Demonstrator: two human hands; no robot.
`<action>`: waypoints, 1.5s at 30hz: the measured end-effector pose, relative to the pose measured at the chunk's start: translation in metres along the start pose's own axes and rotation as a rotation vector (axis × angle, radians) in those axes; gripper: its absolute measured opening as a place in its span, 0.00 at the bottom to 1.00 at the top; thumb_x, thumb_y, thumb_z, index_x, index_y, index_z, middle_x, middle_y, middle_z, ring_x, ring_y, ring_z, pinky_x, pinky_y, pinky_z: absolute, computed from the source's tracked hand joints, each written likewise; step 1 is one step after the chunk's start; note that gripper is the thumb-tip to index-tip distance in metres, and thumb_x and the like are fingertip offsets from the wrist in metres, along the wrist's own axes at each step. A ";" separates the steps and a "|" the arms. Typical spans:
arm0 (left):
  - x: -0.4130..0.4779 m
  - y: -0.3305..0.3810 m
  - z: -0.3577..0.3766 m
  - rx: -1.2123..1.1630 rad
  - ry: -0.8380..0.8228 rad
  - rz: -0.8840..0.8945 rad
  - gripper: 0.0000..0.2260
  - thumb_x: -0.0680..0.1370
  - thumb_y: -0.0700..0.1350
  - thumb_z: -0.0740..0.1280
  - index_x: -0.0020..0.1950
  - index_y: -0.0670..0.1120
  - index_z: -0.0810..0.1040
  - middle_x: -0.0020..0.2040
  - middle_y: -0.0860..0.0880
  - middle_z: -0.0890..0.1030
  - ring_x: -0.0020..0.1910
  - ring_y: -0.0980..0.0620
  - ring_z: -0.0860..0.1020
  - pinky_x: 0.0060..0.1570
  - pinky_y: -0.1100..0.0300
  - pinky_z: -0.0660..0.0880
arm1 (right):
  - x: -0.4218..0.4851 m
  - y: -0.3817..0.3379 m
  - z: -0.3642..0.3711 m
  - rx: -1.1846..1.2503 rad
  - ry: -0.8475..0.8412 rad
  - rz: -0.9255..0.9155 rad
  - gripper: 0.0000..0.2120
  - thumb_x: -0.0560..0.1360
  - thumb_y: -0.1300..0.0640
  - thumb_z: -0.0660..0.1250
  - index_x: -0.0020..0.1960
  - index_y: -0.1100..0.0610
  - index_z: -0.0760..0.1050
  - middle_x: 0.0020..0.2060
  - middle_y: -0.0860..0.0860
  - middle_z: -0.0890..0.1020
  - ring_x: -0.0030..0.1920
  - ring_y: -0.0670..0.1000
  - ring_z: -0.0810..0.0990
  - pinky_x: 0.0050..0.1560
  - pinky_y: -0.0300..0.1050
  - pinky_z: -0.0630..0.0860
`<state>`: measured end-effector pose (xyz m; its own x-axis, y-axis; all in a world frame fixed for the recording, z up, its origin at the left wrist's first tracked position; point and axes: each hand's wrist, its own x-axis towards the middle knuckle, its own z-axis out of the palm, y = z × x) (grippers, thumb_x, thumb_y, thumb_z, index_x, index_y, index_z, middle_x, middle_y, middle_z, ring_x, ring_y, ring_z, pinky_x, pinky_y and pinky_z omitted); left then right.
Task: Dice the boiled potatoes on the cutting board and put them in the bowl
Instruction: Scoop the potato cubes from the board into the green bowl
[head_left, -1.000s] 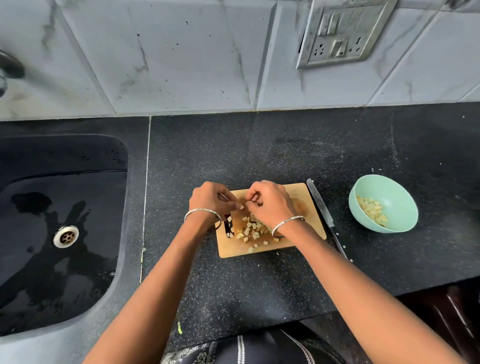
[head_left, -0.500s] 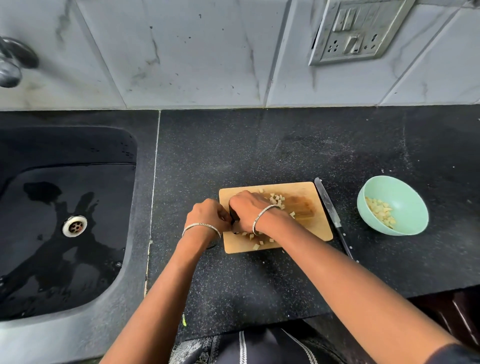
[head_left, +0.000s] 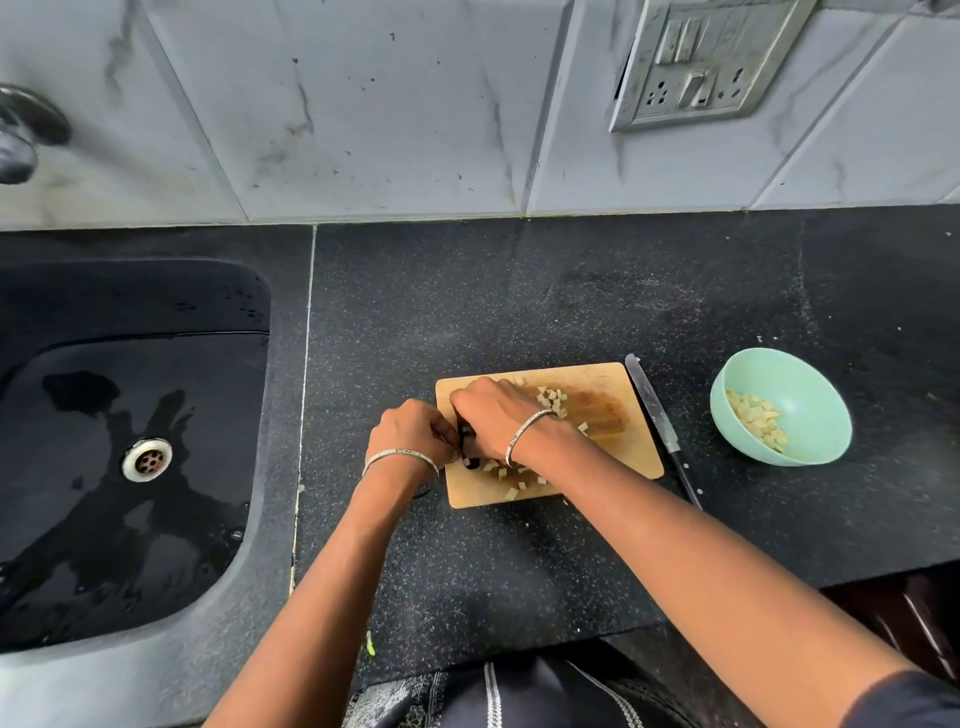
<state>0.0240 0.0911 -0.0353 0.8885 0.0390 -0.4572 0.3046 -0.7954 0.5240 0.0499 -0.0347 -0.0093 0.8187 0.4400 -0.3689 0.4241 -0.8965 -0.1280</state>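
Your left hand (head_left: 410, 434) and right hand (head_left: 493, 415) have shifted to the left end of the cutting board (head_left: 613, 452), fingers curled, what they grip you cannot tell, potato dice (head_left: 551, 400) scattered on the board, more in the green bowl (head_left: 810, 374) right of the knife (head_left: 655, 410)

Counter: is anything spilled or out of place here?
Only small things: a green scrap lies alone near the front edge of the counter, and the knife lies off the cutting board, beside it.
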 end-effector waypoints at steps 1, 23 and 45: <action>0.000 -0.001 0.000 -0.001 0.001 0.003 0.09 0.67 0.44 0.76 0.35 0.58 0.80 0.44 0.50 0.84 0.47 0.48 0.81 0.47 0.57 0.77 | 0.001 0.001 0.002 0.004 0.007 0.015 0.14 0.73 0.55 0.72 0.56 0.59 0.76 0.52 0.59 0.78 0.52 0.62 0.79 0.40 0.48 0.70; 0.005 0.024 0.017 0.445 0.031 0.156 0.13 0.72 0.46 0.70 0.55 0.43 0.80 0.54 0.41 0.80 0.52 0.38 0.80 0.45 0.52 0.76 | -0.014 0.043 -0.009 0.323 0.105 0.162 0.09 0.70 0.62 0.70 0.43 0.48 0.82 0.42 0.46 0.83 0.43 0.49 0.80 0.50 0.47 0.80; -0.001 -0.012 0.006 0.089 0.075 0.145 0.04 0.71 0.45 0.72 0.42 0.53 0.82 0.43 0.52 0.83 0.45 0.49 0.81 0.45 0.56 0.77 | 0.007 0.013 0.019 0.044 0.075 0.042 0.10 0.73 0.53 0.73 0.50 0.58 0.78 0.50 0.57 0.79 0.46 0.59 0.80 0.39 0.46 0.72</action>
<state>0.0176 0.0968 -0.0450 0.9450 -0.0373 -0.3250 0.1432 -0.8460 0.5135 0.0537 -0.0440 -0.0304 0.8627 0.4029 -0.3055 0.3727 -0.9150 -0.1544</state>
